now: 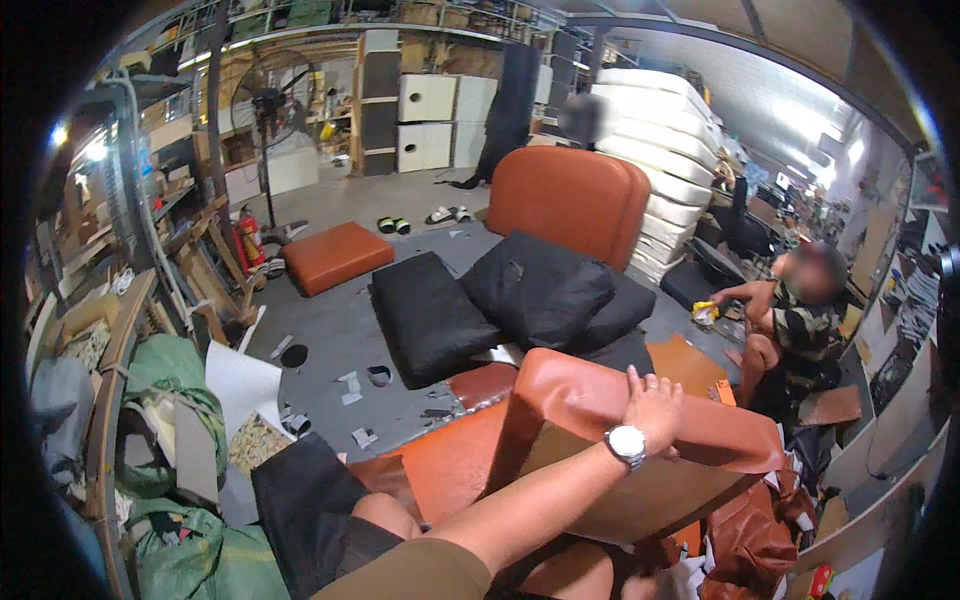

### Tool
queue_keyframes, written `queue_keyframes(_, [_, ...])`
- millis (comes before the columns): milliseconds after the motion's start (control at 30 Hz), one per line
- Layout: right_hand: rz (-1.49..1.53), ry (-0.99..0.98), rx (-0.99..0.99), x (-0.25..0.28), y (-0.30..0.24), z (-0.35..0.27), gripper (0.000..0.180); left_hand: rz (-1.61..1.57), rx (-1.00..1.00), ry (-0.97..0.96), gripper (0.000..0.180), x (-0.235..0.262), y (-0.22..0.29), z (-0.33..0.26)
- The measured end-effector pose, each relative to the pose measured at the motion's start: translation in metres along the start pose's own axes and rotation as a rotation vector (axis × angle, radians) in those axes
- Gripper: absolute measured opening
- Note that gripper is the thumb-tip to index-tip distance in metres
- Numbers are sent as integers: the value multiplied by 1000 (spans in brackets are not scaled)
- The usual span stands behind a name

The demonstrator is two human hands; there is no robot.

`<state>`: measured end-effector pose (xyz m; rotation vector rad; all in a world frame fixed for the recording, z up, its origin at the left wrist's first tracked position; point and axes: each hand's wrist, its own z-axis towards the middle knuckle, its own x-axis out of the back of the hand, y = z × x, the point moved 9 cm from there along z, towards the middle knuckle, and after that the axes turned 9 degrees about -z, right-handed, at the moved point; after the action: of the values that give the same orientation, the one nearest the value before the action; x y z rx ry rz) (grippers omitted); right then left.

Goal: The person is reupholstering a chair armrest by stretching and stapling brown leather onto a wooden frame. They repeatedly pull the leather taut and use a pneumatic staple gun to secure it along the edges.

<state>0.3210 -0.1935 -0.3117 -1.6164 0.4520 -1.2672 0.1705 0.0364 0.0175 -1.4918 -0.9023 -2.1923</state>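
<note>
Lead: Where was the item?

Clerk: The orange-brown padded seat (560,390) stood tilted on edge directly in front of the person, its flat tan underside (600,480) turned toward the body.

Lead: State of the hands?

Clerk: The left hand (655,412), with a watch (626,446) at the wrist, lay over the padded rim, fingers slightly spread; nothing was pinched. The right hand could not be identified. Blurred skin (640,584) showed at the lower edge of the view, but I could not tell what it belonged to.

Lead: How was it judged to handle?

Clerk: Bulky and probably moderately heavy, soft along the rim, stiff across the underside. The smooth cover looked liable to slide under a flat palm and to crease or scuff if dragged. Breakage seemed unlikely.

Lead: And where to take hold?

Clerk: Two opposite sides appeared soundest, fingers hooked round the stiff border of the underside, palms against the padding. A hand on the rim alone would probably have steadied it and little more.

Lead: Surroundings?

Clerk: Orange-brown sheeting (455,440) lay just beside it at left, crumpled brown covering (750,540) at right. Beyond were piled black cushions (430,315), then an upright rounded panel (560,205) near stacked white blocks (655,150). A co-worker (810,335) sat low at right, holding something yellow (706,314).
</note>
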Motion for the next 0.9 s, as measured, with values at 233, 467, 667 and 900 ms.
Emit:
queue_keyframes(233, [-21, -246, -382, -12, 123, -77, 33, 10, -64, 16, 121, -1, -13, 18])
queue_keyframes(467, [50, -310, -540, 31, 183, -126, 30, 74, -71, -2, 116, 1, -11, 19])
queue_keyframes(667, [224, -316, -586, 98, 191, -153, 30, 93, -75, 17, 112, 5, -1, 5])
queue_keyframes(900, [-136, -65, 241, 96, -55, -46, 41, 138, -132, 15, 113, 10, 2, 2])
